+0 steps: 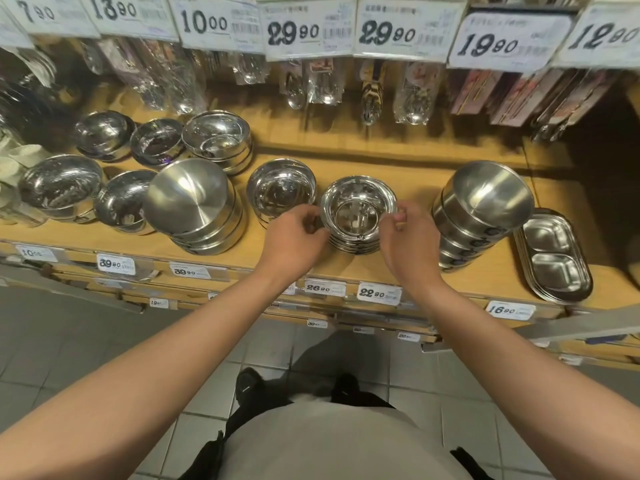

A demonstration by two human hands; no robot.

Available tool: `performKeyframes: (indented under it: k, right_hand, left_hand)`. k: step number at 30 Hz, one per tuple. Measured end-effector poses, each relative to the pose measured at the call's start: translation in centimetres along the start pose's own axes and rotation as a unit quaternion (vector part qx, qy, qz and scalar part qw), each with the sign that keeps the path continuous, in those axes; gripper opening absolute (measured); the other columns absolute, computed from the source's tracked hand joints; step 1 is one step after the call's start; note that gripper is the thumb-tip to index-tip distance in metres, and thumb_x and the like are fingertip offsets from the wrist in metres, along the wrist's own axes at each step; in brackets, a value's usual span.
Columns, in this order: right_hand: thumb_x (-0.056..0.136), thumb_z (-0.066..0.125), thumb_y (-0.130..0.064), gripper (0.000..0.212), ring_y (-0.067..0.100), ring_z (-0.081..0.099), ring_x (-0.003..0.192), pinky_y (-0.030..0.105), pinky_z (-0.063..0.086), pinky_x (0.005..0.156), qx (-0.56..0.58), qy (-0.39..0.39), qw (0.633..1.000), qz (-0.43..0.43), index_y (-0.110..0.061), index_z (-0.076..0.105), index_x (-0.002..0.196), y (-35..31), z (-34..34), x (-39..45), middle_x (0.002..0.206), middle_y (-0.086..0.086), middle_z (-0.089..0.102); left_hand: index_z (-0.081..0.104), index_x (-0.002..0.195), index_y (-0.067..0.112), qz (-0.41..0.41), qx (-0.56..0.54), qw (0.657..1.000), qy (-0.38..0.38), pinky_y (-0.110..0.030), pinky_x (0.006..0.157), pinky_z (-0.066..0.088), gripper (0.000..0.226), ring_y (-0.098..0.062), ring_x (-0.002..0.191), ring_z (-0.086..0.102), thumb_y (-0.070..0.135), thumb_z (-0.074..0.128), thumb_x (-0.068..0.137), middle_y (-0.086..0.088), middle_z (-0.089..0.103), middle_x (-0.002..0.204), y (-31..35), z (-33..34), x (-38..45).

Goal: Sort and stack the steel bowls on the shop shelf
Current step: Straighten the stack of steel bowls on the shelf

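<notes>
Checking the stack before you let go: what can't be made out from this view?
- Head view: the fingertips of the left hand and right hand, curled at the rimmed stack, are hidden by the hands.
- Bowl count in that stack: blurred edges.
- Bagged goods at the left: cut off by the edge.
- Upper price-tag small print: too small.

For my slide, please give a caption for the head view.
Both hands, left and right, grip a small stack of steel bowls on the shelf.
</notes>
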State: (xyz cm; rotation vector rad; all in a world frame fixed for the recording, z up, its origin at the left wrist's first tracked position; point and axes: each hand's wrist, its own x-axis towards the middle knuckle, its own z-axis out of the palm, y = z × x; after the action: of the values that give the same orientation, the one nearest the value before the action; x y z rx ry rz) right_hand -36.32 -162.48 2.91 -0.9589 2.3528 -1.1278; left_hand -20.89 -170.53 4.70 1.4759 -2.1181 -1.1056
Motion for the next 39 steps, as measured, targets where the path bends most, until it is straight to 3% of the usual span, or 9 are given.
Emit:
performKeyframes:
  k: [4, 9, 14, 18, 21, 27, 30, 34, 39]
  right_hand:
    - [0.101, 0.054, -0.023, 0.028, 0.016, 0.059, 0.098, 0.032, 0.045, 0.086, 0.078, -0.078, 0.994, -0.018, -0.013, 0.063, 0.125, -2.7, 0.4, -2.0, 0.095, -0.011, 0.063]
    - [0.101, 0.056, -0.013, 0.016, 0.029, 0.063, 0.105, 0.055, 0.049, 0.1, 0.197, -0.21, 0.958, -0.001, -0.014, 0.062, 0.115, -6.1, 3.8, -4.0, 0.1, -0.004, 0.063]
    - [0.099, 0.059, -0.028, 0.018, 0.02, 0.063, 0.113, 0.046, 0.053, 0.101, 0.143, -0.256, 0.956, 0.012, -0.03, 0.062, 0.116, -8.6, 9.5, -4.3, 0.121, 0.002, 0.066]
    - [0.097, 0.063, -0.029, 0.031, 0.008, 0.067, 0.087, 0.03, 0.063, 0.076, 0.14, -0.276, 0.948, 0.079, -0.021, 0.06, 0.127, -10.7, 14.7, -4.4, 0.125, 0.005, 0.065]
    - [0.096, 0.065, -0.034, 0.055, 0.01, 0.067, 0.082, 0.038, 0.062, 0.083, 0.108, -0.26, 0.954, 0.102, -0.018, 0.047, 0.145, -12.0, 17.9, -4.9, 0.106, -0.007, 0.065]
    - [0.091, 0.06, -0.042, 0.036, 0.02, 0.064, 0.109, 0.045, 0.055, 0.097, 0.132, -0.182, 0.97, 0.098, -0.032, 0.057, 0.125, -13.8, 21.2, -5.0, 0.109, -0.013, 0.067]
    - [0.094, 0.059, -0.038, 0.033, 0.025, 0.067, 0.101, 0.036, 0.055, 0.081, 0.116, -0.138, 0.978, 0.107, -0.025, 0.057, 0.125, -14.3, 22.0, -4.6, 0.107, -0.002, 0.069]
    - [0.096, 0.057, -0.032, 0.032, 0.002, 0.059, 0.083, 0.018, 0.04, 0.06, 0.09, -0.109, 0.986, 0.093, -0.021, 0.059, 0.126, -14.4, 22.6, -4.3, 0.091, -0.017, 0.062]
    - [0.096, 0.058, -0.031, 0.038, 0.014, 0.063, 0.081, 0.032, 0.049, 0.067, 0.068, -0.098, 0.987, 0.108, -0.015, 0.056, 0.13, -14.4, 22.6, -3.8, 0.088, -0.007, 0.065]
  left_hand:
    - [0.069, 0.096, 0.032, -0.016, -0.039, 0.998, 0.046, -0.007, 0.073, 0.047, 0.015, 0.007, 0.079, 0.063, 0.019, 0.069, 0.091, 0.016, 0.07, 0.089, -3.4, -4.8, -1.8]
    - [0.068, 0.085, 0.027, -0.092, -0.075, 0.987, 0.112, -0.041, 0.093, 0.056, 0.016, -0.017, 0.087, 0.067, 0.013, 0.065, 0.092, 0.004, 0.072, 0.086, -8.2, -11.0, -2.0]
    - [0.069, 0.086, 0.026, -0.132, -0.095, 0.974, 0.154, -0.047, 0.094, 0.057, 0.014, -0.022, 0.091, 0.067, 0.015, 0.062, 0.093, 0.005, 0.069, 0.086, -12.7, -17.0, -0.3]
    - [0.067, 0.084, 0.02, -0.158, -0.114, 0.97, 0.142, -0.051, 0.091, 0.058, 0.014, -0.018, 0.076, 0.062, 0.013, 0.06, 0.093, 0.002, 0.065, 0.079, -16.4, -20.3, 1.5]
    - [0.069, 0.093, 0.015, -0.17, -0.101, 0.976, 0.09, -0.05, 0.092, 0.058, 0.009, -0.023, 0.083, 0.068, 0.017, 0.06, 0.093, -0.001, 0.068, 0.083, -18.0, -21.7, 2.9]
    - [0.07, 0.106, 0.011, -0.139, -0.081, 0.987, -0.008, -0.048, 0.097, 0.055, 0.024, -0.031, 0.104, 0.067, 0.023, 0.057, 0.09, -0.008, 0.072, 0.106, -18.5, -22.5, 6.0]
    - [0.067, 0.098, 0.004, -0.143, -0.075, 0.986, -0.033, -0.049, 0.089, 0.054, 0.026, -0.03, 0.091, 0.065, 0.026, 0.055, 0.089, -0.011, 0.069, 0.096, -18.2, -22.0, 7.4]
    - [0.06, 0.087, 0.009, -0.142, -0.06, 0.986, -0.062, -0.029, 0.059, 0.045, 0.018, -0.022, 0.073, 0.058, 0.025, 0.052, 0.086, -0.009, 0.062, 0.087, -18.0, -21.2, 8.6]
    - [0.065, 0.109, 0.004, -0.171, -0.1, 0.977, -0.082, -0.053, 0.087, 0.059, 0.04, -0.036, 0.099, 0.067, 0.024, 0.049, 0.078, -0.017, 0.067, 0.107, -18.5, -21.1, 9.6]
